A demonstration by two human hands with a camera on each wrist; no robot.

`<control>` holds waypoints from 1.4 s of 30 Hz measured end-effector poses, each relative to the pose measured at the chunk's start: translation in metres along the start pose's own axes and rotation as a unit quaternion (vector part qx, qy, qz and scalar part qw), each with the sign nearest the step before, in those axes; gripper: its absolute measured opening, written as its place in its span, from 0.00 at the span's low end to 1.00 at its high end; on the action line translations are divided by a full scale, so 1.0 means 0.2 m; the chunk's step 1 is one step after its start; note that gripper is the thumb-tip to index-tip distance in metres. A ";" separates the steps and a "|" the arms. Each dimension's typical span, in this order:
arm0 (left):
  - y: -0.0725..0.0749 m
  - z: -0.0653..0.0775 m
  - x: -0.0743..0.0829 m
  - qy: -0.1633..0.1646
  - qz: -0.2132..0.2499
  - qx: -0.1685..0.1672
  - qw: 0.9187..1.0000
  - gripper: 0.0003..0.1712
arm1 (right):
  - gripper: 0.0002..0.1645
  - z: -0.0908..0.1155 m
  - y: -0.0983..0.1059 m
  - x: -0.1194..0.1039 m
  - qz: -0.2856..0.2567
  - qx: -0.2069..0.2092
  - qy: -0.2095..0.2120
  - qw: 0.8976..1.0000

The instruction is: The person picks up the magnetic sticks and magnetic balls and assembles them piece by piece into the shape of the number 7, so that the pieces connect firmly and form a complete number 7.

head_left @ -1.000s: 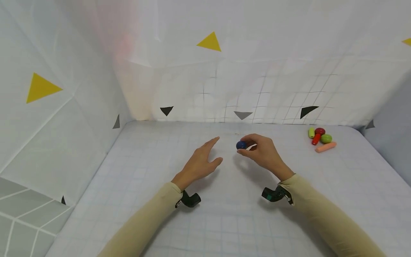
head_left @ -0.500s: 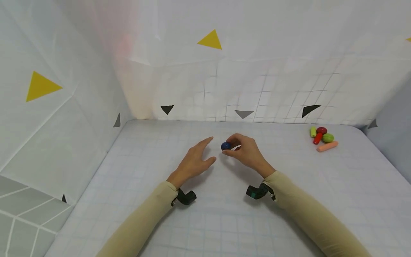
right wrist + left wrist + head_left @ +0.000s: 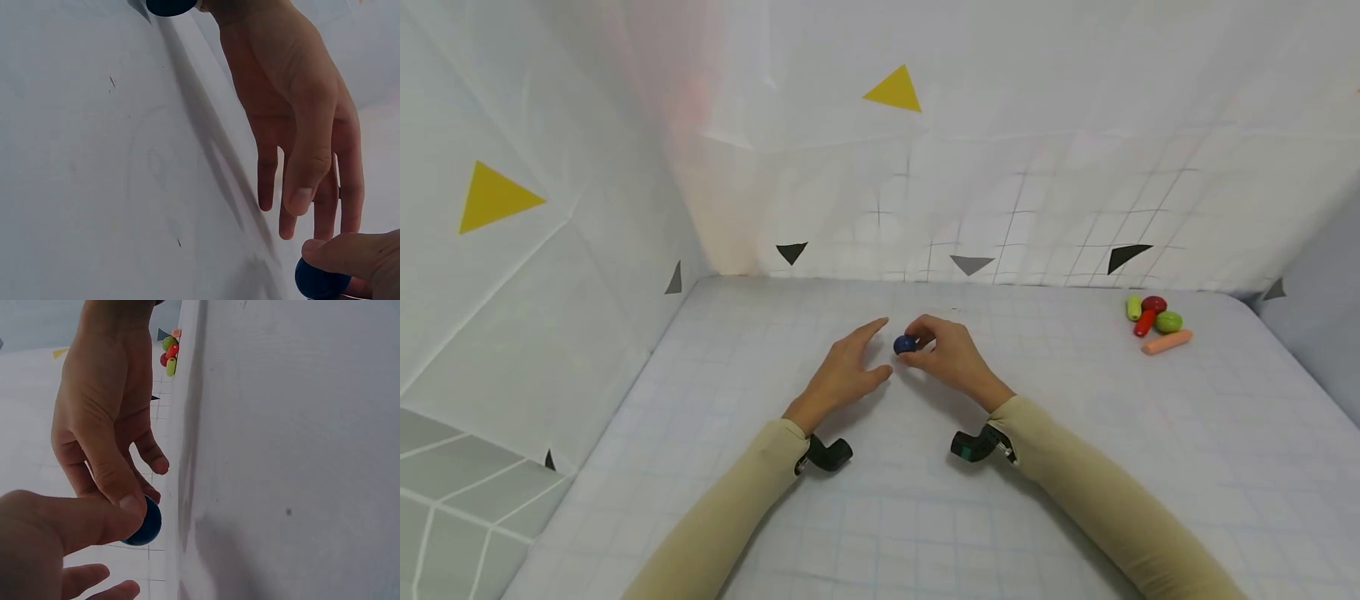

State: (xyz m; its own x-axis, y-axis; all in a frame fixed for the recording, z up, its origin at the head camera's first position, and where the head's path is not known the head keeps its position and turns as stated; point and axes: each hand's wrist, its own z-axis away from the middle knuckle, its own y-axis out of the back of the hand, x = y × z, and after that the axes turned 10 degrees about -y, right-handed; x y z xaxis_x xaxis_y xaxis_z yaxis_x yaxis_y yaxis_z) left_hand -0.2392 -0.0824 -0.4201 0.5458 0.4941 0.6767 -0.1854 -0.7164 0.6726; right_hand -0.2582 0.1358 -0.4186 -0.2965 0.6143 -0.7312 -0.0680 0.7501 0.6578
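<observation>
A small dark blue ball (image 3: pixel 905 344) is pinched between the thumb and fingers of my right hand (image 3: pixel 946 357), held above the white table. In the right wrist view the blue ball (image 3: pixel 320 279) shows under the right thumb. My left hand (image 3: pixel 842 371) faces it from the left, its fingers extended and its thumb spread apart, with nothing between them. Only a narrow gap separates the left fingertips from the ball in the head view. The left wrist view has the blue ball (image 3: pixel 146 525) at the right fingertips, partly covered by the left thumb.
At the table's back right lies a group of small play foods: a yellow-green piece (image 3: pixel 1133 307), a dark red one (image 3: pixel 1154 305), a bright red one (image 3: pixel 1145 322), a striped green one (image 3: pixel 1168 322) and an orange stick (image 3: pixel 1167 342). White sheeting (image 3: pixel 820 200) rises behind the table.
My right hand has carried the blue ball leftward, closing in on the left hand. The left hand has shifted slightly left, its fingers still spread. The play foods stay in place.
</observation>
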 end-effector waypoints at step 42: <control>-0.12 -0.13 -0.09 0.023 0.080 0.075 0.994 0.24 | 0.17 0.24 0.36 0.20 0.024 0.036 -0.062 0.997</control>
State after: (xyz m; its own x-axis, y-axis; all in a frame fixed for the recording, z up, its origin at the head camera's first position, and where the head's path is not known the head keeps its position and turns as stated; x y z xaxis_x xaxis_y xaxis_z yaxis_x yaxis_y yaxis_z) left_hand -0.2664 -0.0609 -0.4406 0.4799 0.3877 0.7870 -0.1418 -0.8510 0.5057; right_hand -0.2300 0.2260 -0.4101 -0.1776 0.6727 -0.7183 0.0129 0.7314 0.6818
